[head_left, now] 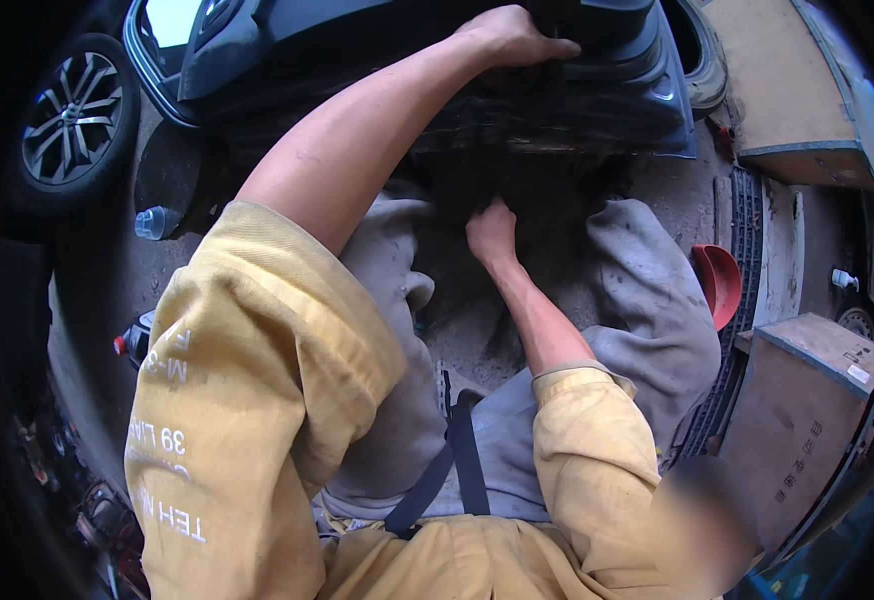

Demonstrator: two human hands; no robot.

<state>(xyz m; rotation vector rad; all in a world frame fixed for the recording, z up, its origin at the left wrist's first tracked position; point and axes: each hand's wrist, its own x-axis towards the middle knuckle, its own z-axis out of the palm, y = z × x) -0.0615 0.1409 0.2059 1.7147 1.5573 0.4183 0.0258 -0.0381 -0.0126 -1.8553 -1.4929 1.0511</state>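
A dark car door (357, 45) lies across the far side in front of me, its window frame toward the left. My left hand (517, 38) reaches over to it and is closed on its panel, thumb stretched to the right; the other fingers are mostly hidden. Lower down, between my knees in grey trousers (647, 290), my right hand (492, 232) is closed, just short of the door's near edge. Deep shadow beyond the knuckles hides whatever its fingers hold.
At the far left stands a wheel with a spoked rim (72, 118), near a clear plastic cup (157, 222). To the right are a red bowl-shaped piece (719, 287), a black ribbed strip (745, 225), a brown box (797, 410) and a larger wooden crate (772, 70).
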